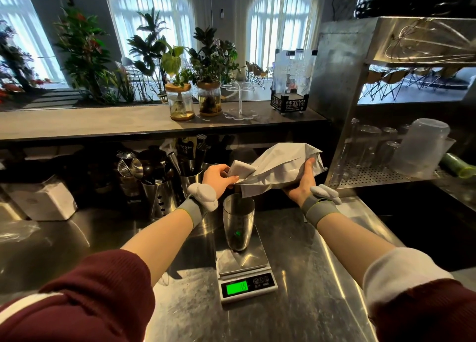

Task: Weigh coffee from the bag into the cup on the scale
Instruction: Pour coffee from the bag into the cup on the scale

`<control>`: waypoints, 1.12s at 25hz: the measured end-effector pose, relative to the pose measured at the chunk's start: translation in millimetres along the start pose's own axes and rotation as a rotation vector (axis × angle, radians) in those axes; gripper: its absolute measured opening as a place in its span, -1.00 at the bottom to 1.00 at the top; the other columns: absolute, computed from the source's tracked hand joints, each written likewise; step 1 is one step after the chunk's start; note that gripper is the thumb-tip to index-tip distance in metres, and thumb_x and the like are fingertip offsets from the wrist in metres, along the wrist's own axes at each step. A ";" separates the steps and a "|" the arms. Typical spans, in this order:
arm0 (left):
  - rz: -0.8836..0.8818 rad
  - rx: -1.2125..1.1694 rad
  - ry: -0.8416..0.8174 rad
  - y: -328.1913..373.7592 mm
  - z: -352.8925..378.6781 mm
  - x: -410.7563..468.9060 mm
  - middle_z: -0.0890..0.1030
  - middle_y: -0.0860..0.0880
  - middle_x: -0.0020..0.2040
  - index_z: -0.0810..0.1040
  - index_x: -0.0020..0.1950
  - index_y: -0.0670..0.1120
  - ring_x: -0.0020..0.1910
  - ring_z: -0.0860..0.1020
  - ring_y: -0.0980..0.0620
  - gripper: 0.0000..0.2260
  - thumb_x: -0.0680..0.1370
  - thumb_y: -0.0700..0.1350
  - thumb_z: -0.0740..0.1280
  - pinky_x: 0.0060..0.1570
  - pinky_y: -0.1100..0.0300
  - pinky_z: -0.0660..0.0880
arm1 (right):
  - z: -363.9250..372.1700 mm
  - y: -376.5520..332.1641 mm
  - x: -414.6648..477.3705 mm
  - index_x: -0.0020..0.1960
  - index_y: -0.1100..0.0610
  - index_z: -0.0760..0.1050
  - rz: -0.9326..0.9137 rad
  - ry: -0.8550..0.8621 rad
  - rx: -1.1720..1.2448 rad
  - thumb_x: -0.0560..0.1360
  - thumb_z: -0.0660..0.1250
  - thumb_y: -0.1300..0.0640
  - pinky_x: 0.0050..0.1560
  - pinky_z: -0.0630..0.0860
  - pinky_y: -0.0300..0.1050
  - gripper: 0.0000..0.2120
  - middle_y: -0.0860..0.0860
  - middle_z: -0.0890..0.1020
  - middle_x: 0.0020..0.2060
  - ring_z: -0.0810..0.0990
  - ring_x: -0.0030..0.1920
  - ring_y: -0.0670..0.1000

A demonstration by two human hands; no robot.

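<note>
A white paper coffee bag (279,166) is tilted over a tall metal cup (238,223), its mouth pointing down toward the cup's rim. My left hand (218,178) pinches the bag's folded mouth end. My right hand (305,180) grips the bag's body from below and behind. The cup stands on a steel digital scale (242,264) whose green display (237,287) reads 35. What lies inside the cup is hard to tell.
The scale sits on a steel counter (296,303). Metal utensil holders (159,194) stand at the back left, a white napkin box (43,202) further left. A rack with glasses and a plastic jug (419,148) is on the right. Plant jars (181,102) stand on the upper shelf.
</note>
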State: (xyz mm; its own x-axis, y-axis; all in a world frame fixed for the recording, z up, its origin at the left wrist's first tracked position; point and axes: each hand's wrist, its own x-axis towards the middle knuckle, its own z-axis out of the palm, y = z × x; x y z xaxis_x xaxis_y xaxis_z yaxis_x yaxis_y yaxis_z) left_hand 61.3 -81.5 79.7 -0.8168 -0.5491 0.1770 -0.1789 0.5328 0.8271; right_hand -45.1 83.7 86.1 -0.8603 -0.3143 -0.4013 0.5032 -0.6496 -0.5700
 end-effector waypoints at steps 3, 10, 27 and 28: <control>-0.015 -0.029 -0.037 0.1 -0.3 -0.8 0.60 -0.21 0.02 0.51 0.11 -0.25 -0.06 0.55 -0.05 -0.75 0.47 -0.18 0.37 0.05 0.06 0.53 | 2.7 -2.1 0.4 0.41 0.09 0.35 -0.008 -0.011 0.000 0.47 0.25 -0.25 0.24 0.41 0.23 -0.37 0.14 0.50 0.32 0.47 0.31 0.21; -0.055 -0.084 -0.088 1.7 -0.2 -0.9 0.54 -0.21 0.19 0.42 0.24 -0.24 0.09 0.52 -0.11 -0.66 0.50 -0.18 0.34 0.07 0.16 0.46 | 3.9 -4.4 3.0 0.41 0.08 0.35 -0.009 -0.012 -0.004 0.47 0.24 -0.26 0.19 0.43 0.22 -0.37 0.14 0.50 0.32 0.46 0.32 0.22; -0.055 -0.099 -0.106 -1.8 2.2 -0.6 0.55 -0.18 0.13 0.42 0.23 -0.24 0.11 0.53 -0.11 -0.67 0.50 -0.19 0.34 0.05 0.17 0.44 | 4.9 -4.6 5.6 0.41 0.09 0.37 -0.018 -0.028 -0.014 0.47 0.26 -0.25 0.07 0.44 0.20 -0.37 0.14 0.52 0.31 0.49 0.30 0.21; -0.050 -0.097 -0.101 -1.3 2.6 -0.9 0.56 -0.20 0.14 0.43 0.21 -0.24 0.09 0.53 -0.11 -0.69 0.50 -0.19 0.34 0.04 0.17 0.44 | 4.5 -4.9 6.0 0.41 0.09 0.37 -0.018 -0.026 -0.013 0.47 0.27 -0.25 0.07 0.44 0.20 -0.37 0.14 0.52 0.31 0.49 0.30 0.21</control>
State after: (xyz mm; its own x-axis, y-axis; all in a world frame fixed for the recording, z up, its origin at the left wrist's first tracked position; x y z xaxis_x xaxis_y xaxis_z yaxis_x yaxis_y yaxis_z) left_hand 60.9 -80.0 77.1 -0.8603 -0.5028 0.0840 -0.1704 0.4388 0.8823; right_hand -53.1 81.9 89.7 -0.8710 -0.3204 -0.3725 0.4885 -0.6466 -0.5860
